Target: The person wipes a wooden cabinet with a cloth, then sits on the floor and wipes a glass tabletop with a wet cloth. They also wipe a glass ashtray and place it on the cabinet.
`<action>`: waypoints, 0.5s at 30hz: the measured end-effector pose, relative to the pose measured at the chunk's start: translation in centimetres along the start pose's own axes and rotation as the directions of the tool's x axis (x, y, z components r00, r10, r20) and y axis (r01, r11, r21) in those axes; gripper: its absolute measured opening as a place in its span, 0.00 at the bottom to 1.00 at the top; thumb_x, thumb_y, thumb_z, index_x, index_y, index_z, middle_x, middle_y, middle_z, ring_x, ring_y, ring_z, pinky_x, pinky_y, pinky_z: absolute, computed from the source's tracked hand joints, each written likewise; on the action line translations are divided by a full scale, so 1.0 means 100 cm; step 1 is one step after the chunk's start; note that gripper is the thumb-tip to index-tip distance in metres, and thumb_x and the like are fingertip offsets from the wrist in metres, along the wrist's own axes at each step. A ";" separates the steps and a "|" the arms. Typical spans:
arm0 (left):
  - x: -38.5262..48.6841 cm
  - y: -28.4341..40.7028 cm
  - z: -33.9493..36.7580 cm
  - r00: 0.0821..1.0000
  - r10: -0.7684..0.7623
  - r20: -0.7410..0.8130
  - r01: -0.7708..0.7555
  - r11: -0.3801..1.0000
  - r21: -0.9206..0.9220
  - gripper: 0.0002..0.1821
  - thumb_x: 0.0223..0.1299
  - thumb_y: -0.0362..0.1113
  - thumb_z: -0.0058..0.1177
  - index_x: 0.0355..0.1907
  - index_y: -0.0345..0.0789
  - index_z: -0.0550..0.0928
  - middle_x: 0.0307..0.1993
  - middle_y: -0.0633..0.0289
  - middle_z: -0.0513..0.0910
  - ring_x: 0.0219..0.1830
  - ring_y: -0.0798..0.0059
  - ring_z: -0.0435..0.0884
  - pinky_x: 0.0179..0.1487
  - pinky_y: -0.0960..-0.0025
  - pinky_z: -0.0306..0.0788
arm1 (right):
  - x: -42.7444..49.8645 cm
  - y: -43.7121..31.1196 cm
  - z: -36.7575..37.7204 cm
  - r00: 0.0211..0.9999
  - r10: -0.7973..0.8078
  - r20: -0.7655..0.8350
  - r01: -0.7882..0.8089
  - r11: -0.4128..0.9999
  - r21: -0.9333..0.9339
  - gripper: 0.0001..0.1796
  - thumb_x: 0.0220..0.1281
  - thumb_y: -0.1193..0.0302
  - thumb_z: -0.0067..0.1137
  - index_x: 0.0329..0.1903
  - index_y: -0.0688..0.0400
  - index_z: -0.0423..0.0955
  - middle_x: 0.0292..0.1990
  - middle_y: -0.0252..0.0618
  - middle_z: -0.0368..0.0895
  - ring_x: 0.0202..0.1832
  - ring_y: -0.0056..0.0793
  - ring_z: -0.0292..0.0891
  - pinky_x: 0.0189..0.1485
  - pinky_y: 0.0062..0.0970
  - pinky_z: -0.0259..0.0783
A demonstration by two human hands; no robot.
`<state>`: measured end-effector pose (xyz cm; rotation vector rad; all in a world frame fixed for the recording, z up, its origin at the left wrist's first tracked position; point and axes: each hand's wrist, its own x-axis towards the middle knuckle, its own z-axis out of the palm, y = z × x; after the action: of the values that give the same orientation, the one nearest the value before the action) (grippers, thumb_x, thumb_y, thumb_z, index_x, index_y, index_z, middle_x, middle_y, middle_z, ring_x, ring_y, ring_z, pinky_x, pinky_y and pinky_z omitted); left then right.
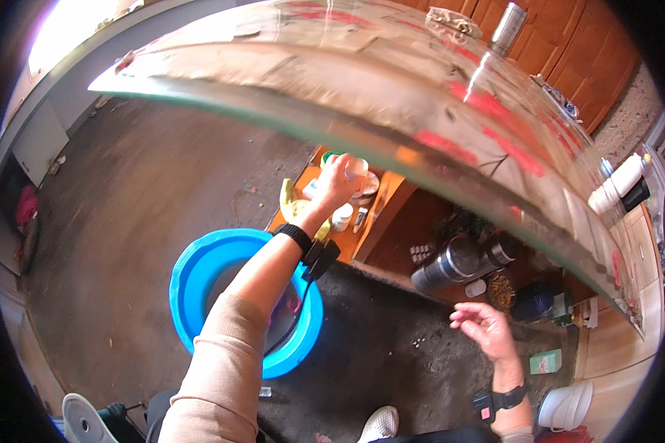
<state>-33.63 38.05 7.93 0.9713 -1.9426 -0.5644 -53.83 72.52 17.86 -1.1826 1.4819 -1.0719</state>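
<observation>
My left hand [335, 183] reaches under the edge of a glass tabletop [366, 72] and grips a translucent cup-like container [357, 168]. It is over an orange wooden shelf [346, 246]. Beside the hand on that shelf stand a small white bottle [341, 217] and a small tube [360, 219]. A yellow-green item [288, 194] lies by the wrist, partly behind my forearm. My right hand [487, 331] hangs above the dark floor, fingers slightly curled and apart, holding nothing.
Below my left forearm a blue plastic basin [191, 277] sits on the floor. Metal flasks [446, 266] stand under the glass. A green box [546, 361] and a white bucket [566, 407] are at right. The glass edge crosses above the shelf.
</observation>
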 end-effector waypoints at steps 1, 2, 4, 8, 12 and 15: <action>0.011 0.000 0.008 0.996 -0.089 0.022 0.088 0.996 0.031 0.25 0.43 0.37 0.61 0.48 0.35 0.74 0.44 0.52 0.75 0.48 0.57 0.73 0.49 0.63 0.70 | -0.001 0.006 0.001 1.000 0.012 0.024 -0.012 1.000 0.014 0.16 0.58 0.82 0.52 0.50 0.63 0.71 0.40 0.39 0.79 0.41 0.23 0.76 0.48 0.23 0.73; 0.018 -0.001 0.017 0.994 -0.099 0.046 0.095 0.992 0.082 0.25 0.43 0.37 0.60 0.48 0.35 0.74 0.44 0.52 0.75 0.48 0.57 0.73 0.49 0.63 0.70 | -0.002 0.012 0.001 0.999 0.028 0.024 -0.028 1.000 0.007 0.15 0.58 0.81 0.53 0.49 0.64 0.72 0.39 0.39 0.79 0.40 0.24 0.77 0.48 0.24 0.73; 0.026 -0.007 0.031 0.987 -0.135 0.089 0.117 0.977 0.180 0.25 0.43 0.36 0.60 0.48 0.35 0.74 0.45 0.52 0.74 0.48 0.58 0.73 0.49 0.63 0.70 | -0.005 0.024 0.000 0.998 0.055 -0.016 -0.054 0.997 0.058 0.14 0.57 0.80 0.55 0.48 0.65 0.72 0.38 0.40 0.80 0.40 0.25 0.77 0.48 0.26 0.73; 0.018 -0.025 0.047 0.972 -0.182 0.147 0.132 0.946 0.295 0.25 0.43 0.35 0.60 0.48 0.35 0.74 0.45 0.52 0.74 0.48 0.58 0.73 0.49 0.63 0.70 | -0.013 0.039 -0.019 0.995 0.084 -0.060 -0.082 0.996 0.036 0.14 0.58 0.80 0.53 0.49 0.64 0.72 0.39 0.41 0.80 0.40 0.26 0.77 0.48 0.26 0.73; 0.011 -0.035 0.044 0.977 -0.158 0.141 0.108 0.945 0.310 0.24 0.43 0.33 0.59 0.48 0.35 0.74 0.46 0.52 0.74 0.49 0.58 0.73 0.48 0.63 0.70 | -0.018 0.061 -0.037 0.980 0.185 -0.079 -0.174 0.976 0.131 0.15 0.59 0.77 0.54 0.50 0.65 0.71 0.42 0.42 0.78 0.42 0.28 0.77 0.49 0.27 0.72; 0.006 -0.036 0.033 0.985 -0.111 0.133 0.069 0.957 0.283 0.24 0.44 0.32 0.59 0.48 0.35 0.74 0.47 0.52 0.74 0.49 0.58 0.73 0.48 0.63 0.70 | -0.019 0.086 -0.044 0.963 0.235 -0.134 -0.233 0.972 0.032 0.15 0.60 0.75 0.52 0.50 0.64 0.71 0.42 0.43 0.78 0.42 0.26 0.77 0.48 0.24 0.71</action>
<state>-35.18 35.47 4.04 1.2291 -2.1588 -0.4308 -59.49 76.07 10.64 -0.9098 1.6703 -1.0155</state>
